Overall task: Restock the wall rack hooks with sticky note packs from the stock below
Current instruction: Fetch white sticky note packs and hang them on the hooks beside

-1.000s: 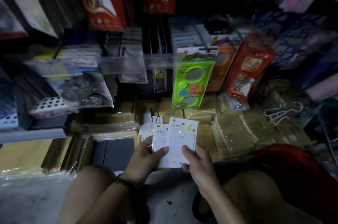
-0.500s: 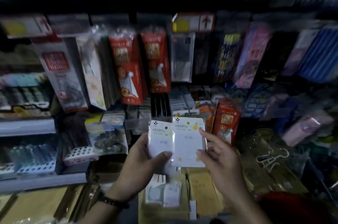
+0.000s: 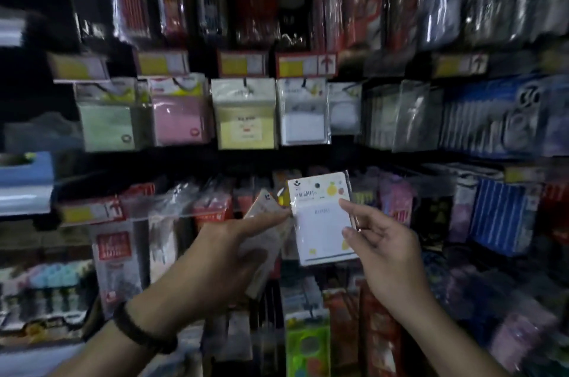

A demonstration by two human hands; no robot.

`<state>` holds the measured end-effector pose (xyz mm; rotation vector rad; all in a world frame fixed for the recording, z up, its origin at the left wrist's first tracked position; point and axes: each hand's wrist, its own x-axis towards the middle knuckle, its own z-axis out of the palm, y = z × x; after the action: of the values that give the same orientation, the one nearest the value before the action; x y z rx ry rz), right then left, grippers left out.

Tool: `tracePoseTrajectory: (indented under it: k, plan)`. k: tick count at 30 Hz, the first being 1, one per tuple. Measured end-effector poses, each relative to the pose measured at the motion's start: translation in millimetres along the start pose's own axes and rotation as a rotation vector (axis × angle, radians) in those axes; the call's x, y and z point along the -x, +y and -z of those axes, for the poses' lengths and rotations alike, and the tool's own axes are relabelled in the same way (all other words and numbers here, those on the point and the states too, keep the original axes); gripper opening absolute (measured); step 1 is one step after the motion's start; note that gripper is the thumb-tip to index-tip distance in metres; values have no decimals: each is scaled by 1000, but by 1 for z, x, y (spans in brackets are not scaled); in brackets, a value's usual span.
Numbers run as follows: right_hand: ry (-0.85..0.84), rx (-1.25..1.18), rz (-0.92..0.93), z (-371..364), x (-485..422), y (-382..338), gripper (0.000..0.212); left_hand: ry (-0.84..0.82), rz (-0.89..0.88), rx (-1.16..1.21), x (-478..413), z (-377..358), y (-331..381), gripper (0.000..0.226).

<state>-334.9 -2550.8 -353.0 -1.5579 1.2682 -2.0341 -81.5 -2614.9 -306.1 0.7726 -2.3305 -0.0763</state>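
Below the white hanging pack [image 3: 303,113], the right hand [image 3: 380,241] pinches one white sticky note pack [image 3: 321,216] while the left hand [image 3: 228,253] grips several others [image 3: 261,206].

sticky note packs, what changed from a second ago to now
Both hands have lifted the packs from low over the floor stock up in front of the wall rack. The right hand now holds one white pack pulled apart from the rest, which the left hand keeps as a tilted stack. No pack has been hung on a hook yet.
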Motion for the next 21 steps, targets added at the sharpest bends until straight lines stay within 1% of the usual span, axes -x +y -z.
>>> tracePoseTrajectory:
  k: [3,7,10,12,16,21]
  plan:
    - [32,-11,68,-7,-35,-12,49,-78,-20,-88,-30,27,-1,92]
    - [44,-52,114,-20,-76,-22,45,-181,29,-73,-69,53,-1,100]
    - [75,-88,141,-31,-106,-25,44,-197,-7,-153,-94,69,1,104]
    - [93,-118,149,-36,-123,-26,44,-220,1,-142,-111,79,-3,104]
    - [111,-200,168,-45,-152,-26,43,-322,55,-86,-138,89,-9,107]
    - [121,-223,185,-53,-172,-24,41,-356,71,-119,-154,87,-10,110]
